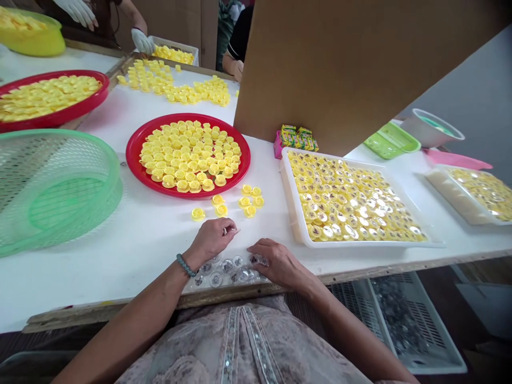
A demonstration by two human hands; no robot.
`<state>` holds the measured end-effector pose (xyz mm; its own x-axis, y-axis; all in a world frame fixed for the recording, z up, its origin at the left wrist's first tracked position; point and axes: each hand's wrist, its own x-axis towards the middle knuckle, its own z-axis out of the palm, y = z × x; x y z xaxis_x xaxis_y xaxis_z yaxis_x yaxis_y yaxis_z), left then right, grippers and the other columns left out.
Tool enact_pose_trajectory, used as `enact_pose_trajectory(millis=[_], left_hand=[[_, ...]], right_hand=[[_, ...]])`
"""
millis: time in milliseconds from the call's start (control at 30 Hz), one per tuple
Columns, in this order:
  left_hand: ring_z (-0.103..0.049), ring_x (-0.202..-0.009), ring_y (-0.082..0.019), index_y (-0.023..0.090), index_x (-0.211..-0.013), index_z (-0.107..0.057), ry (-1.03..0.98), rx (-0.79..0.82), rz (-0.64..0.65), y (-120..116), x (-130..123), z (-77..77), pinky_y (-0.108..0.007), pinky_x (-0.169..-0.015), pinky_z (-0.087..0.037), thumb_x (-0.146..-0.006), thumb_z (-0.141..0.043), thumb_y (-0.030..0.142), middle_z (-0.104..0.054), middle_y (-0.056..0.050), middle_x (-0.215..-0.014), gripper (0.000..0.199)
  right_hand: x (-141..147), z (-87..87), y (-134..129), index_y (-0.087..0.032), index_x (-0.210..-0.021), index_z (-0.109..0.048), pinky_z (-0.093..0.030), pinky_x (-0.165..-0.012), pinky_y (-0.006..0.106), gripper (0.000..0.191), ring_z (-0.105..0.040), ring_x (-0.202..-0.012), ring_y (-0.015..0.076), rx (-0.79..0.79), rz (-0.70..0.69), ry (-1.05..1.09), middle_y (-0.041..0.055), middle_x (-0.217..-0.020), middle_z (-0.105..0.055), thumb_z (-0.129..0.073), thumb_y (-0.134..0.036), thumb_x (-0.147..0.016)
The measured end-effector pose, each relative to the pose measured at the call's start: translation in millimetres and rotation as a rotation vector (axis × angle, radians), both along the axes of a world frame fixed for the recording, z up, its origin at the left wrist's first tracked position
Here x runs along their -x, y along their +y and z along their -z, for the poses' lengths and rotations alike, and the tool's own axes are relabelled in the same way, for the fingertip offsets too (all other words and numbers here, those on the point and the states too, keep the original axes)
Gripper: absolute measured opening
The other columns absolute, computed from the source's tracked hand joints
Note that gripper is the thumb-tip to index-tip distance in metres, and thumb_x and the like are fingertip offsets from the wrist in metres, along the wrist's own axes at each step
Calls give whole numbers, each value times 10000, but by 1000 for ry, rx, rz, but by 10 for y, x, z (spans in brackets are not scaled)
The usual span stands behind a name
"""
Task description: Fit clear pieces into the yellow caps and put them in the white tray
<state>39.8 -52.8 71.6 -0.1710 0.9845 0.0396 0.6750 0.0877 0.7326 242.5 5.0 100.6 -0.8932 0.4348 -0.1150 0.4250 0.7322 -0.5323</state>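
Note:
My left hand (211,239), with a bead bracelet (186,265) at its wrist, is closed in a pinch. A small thin pale piece (237,231), seen edge-on, sticks out from its fingertips. My right hand (276,261) rests over the right end of a pile of round clear plastic pieces (227,266) with dark marks, its fingers apart and touching them. The pile lies at the table's front edge. Just beyond my hands stand several loose yellow plastic cups (250,211). Behind them a red round tray (134,162) holds many more yellow cups.
To the right stands a white tray (296,213) of yellow cups with clear tops; another tray (452,194) lies farther right. A green mesh basket (96,213) is at left. A cardboard panel (332,69) rises behind. Co-workers' gloved hands (143,41) are across the table.

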Motion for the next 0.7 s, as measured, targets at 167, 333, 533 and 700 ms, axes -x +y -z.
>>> enact_pose_trajectory(millis=[167,333,533,700], left_hand=[[-578,-629,-136,193,-778,-676,-71,-8,-36,2,-3,-11,-223,-597,-408,-773,-550,316,-672,-18,-699,176],[-566,-555,-122,180,-813,-693,-488,150,1,18,-38,-23,-219,-542,-422,-775,-543,405,-672,-16,-687,274],[-529,-545,-85,145,-795,-676,-938,213,-10,27,-57,-16,-210,-558,-441,-665,-692,321,-638,-3,-672,219],[-571,-637,-104,135,-768,-664,-1040,159,-56,19,-56,-43,-226,-637,-456,-658,-707,251,-655,-19,-707,166]], right_hand=[[28,59,29,-178,-1065,-615,-447,-676,240,342,-574,-736,139,56,55,64,44,-888,-597,-667,-196,-727],[140,74,76,-206,-1040,-617,-456,-575,214,295,-560,-709,123,81,195,231,36,-878,-569,-640,-199,-746],[319,97,83,-187,-994,-624,-452,-541,206,257,-572,-707,127,126,338,383,39,-847,-586,-656,-214,-740],[355,131,91,-175,-758,-631,-426,-573,222,95,-533,-620,114,249,477,418,4,-709,-605,-669,-260,-740]])
